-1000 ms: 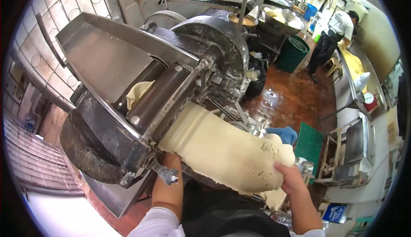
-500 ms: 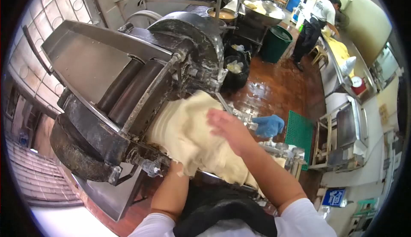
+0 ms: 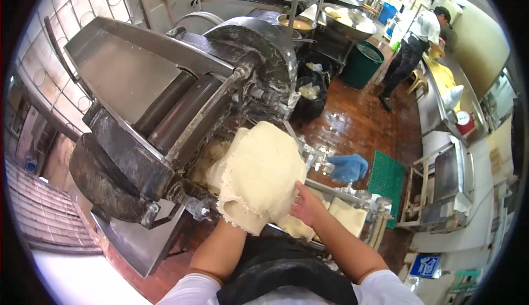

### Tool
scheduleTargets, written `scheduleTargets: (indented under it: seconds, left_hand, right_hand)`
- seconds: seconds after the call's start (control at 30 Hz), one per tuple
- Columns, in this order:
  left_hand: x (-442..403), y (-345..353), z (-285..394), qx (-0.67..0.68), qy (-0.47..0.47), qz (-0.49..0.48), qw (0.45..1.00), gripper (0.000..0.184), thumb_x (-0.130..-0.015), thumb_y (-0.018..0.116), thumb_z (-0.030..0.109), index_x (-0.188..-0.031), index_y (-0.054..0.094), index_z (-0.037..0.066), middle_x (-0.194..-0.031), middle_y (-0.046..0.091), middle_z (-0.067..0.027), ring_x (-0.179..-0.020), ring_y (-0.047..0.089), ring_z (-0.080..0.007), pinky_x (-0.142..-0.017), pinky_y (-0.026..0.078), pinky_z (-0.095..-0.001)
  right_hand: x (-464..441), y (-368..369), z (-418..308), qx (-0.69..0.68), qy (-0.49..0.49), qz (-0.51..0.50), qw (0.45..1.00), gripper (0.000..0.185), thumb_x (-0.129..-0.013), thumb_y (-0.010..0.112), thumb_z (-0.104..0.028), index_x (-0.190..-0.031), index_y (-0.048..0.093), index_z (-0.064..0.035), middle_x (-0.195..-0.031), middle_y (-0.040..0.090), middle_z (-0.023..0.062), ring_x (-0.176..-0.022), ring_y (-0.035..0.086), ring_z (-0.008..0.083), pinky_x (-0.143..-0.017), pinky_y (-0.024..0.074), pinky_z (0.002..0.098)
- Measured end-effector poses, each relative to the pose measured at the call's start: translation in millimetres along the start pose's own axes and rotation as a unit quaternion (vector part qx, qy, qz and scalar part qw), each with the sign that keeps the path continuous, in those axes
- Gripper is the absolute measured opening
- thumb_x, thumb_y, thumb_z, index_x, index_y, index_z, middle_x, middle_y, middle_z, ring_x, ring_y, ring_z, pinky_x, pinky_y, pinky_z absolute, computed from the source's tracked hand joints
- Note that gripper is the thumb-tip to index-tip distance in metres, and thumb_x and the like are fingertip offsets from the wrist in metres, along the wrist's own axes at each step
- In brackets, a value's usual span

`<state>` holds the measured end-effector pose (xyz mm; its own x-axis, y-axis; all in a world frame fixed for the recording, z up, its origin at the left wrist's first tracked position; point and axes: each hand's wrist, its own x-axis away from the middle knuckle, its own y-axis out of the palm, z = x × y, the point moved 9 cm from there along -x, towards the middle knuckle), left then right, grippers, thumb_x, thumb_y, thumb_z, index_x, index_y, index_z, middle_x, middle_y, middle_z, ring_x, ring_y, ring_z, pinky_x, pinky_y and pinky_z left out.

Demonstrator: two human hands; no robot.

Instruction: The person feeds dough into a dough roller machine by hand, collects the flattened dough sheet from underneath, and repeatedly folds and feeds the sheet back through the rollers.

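A thick, pale sheet of dough (image 3: 264, 172) is folded over on itself in front of the roller machine (image 3: 182, 117), with a ragged, curled lower edge. My right hand (image 3: 306, 204) grips its right side, the thumb against the edge and the other fingers partly tucked behind. My left forearm (image 3: 223, 247) reaches up under the dough, which covers the hand and its fingers. More dough (image 3: 347, 217) lies in flat folded pieces below and right of my right hand.
A blue cloth or glove (image 3: 348, 168) sits over metal fittings at the right. Beyond stand a dark green bin (image 3: 362, 65) and a green mat (image 3: 386, 181) on the wet floor. A co-worker (image 3: 416, 46) works at the right-hand counter (image 3: 435, 103), where a red scale (image 3: 464, 122) stands.
The dough has gathered into a rounder fold and its upper layer has come over. My right hand has moved from above the dough down to its right edge. Folded pieces beneath now show more.
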<state>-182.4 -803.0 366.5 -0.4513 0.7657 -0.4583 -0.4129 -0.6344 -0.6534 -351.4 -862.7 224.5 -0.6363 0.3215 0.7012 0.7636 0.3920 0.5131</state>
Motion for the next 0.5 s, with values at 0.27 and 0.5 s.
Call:
scheduleTargets:
  seconds: [0.27, 0.5]
  left_hand:
    - [-5, -4, 30, 0.029, 0.035, 0.024, 0.999, 0.040, -0.097, 0.048, 0.033, -0.127, 0.048, 0.007, -0.118, 0.056, -0.0085, -0.103, 0.056, -0.0199, -0.087, 0.047, -0.0324]
    - [-43, -28, 88, 0.056, 0.120, 0.082, 0.988, 0.038, -0.097, 0.047, 0.033, -0.125, 0.049, 0.007, -0.115, 0.057, -0.0067, -0.100, 0.057, -0.0183, -0.085, 0.048, -0.0308]
  right_hand:
    - [65, 8, -65, 0.020, -0.106, 0.021, 0.994, 0.060, -0.083, 0.063, -0.030, -0.131, 0.046, 0.0021, -0.121, 0.059, 0.0201, -0.109, 0.059, 0.0340, -0.099, 0.0446, 0.0481]
    - [193, 143, -210, -0.083, -0.300, -0.285, 0.906, 0.053, -0.088, 0.052, -0.036, -0.123, 0.053, 0.0037, -0.111, 0.063, 0.0169, -0.104, 0.061, 0.0323, -0.094, 0.0476, 0.0461]
